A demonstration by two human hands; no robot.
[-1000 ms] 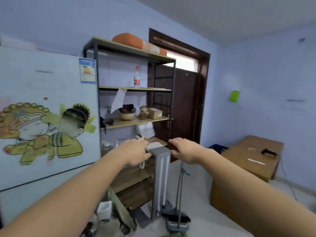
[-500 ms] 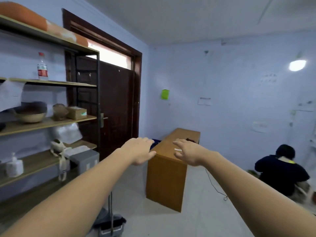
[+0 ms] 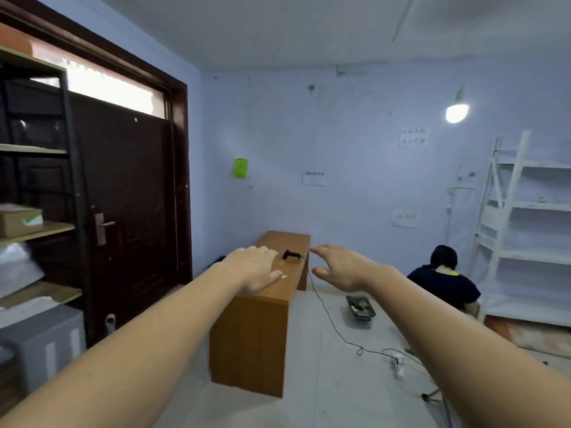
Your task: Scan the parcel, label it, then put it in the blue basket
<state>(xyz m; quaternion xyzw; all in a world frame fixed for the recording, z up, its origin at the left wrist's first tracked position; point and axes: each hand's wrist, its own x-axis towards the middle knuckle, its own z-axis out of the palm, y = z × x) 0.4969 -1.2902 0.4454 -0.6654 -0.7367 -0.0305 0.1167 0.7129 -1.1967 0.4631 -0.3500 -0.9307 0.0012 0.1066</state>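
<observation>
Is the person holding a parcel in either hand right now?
No, both the left hand and the right hand are open and empty, stretched out in front of the wooden desk.

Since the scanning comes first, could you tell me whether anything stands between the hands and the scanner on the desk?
Nothing visible does. The scanner lies on the far part of the desk top, seen in the gap between the empty left hand and right hand. Only bare desk top lies before it.

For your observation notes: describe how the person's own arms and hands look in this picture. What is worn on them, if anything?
Both arms are bare for all of their visible length: no sleeves in view. The left hand and right hand wear no gloves, and no watch, bracelet or ring shows on the wrists or fingers. No markings, straps or cables are visible on them.
</observation>
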